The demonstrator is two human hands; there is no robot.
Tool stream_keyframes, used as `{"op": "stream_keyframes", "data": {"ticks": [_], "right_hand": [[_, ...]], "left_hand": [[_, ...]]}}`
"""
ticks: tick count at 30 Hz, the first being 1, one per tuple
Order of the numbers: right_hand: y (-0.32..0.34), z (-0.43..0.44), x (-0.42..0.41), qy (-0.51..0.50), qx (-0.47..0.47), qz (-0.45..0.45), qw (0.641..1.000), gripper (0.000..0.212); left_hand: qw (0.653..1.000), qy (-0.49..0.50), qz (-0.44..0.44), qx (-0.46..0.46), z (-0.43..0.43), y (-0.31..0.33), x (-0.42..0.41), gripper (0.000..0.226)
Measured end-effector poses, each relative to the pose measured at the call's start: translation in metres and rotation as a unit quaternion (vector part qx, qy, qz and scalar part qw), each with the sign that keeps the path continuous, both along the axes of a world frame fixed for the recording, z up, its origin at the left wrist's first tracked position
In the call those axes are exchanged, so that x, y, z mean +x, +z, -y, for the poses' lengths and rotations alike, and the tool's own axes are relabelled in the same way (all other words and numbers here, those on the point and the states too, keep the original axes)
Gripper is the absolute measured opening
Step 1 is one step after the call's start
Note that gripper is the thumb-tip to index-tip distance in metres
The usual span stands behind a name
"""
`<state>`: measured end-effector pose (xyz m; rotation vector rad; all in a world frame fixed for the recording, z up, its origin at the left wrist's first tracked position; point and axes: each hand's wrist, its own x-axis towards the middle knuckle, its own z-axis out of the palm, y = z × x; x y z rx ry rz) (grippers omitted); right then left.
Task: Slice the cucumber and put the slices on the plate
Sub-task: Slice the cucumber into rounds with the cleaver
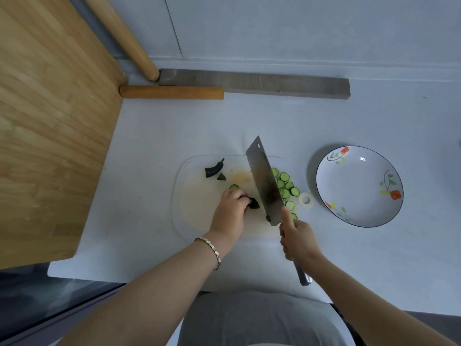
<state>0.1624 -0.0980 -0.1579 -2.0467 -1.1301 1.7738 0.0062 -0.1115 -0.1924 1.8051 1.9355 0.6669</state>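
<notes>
On the translucent cutting board (197,221), my left hand (230,208) pinches a short dark cucumber stub (254,203) with curled fingers. My right hand (296,239) grips the handle of a cleaver (264,182); its blade stands edge-down just right of the stub. Several cucumber slices (287,187) lie in a row to the right of the blade. One slice (234,187) lies above my left hand. The cucumber's stem end (214,169) and a small offcut (221,177) rest at the board's far left. A white plate (359,186) with a flower pattern sits to the right, with nothing on it.
A small white tape ring (305,199) lies between the board and the plate. A large wooden board (50,121) stands at the left. Two wooden rolling pins (172,92) and a grey bar (274,84) lie along the back wall. The counter's front edge runs close to my body.
</notes>
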Motion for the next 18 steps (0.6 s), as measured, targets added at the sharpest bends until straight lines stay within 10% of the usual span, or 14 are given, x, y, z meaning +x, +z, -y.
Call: {"op": "stream_keyframes", "data": {"ticks": [18], "right_hand": [[0.027,-0.009,0.012,0.067,0.004,0.01,0.998,0.055]], "left_hand": [[0.999,0.026,0.019,-0.012,0.0,0.003,0.001,0.012]]}}
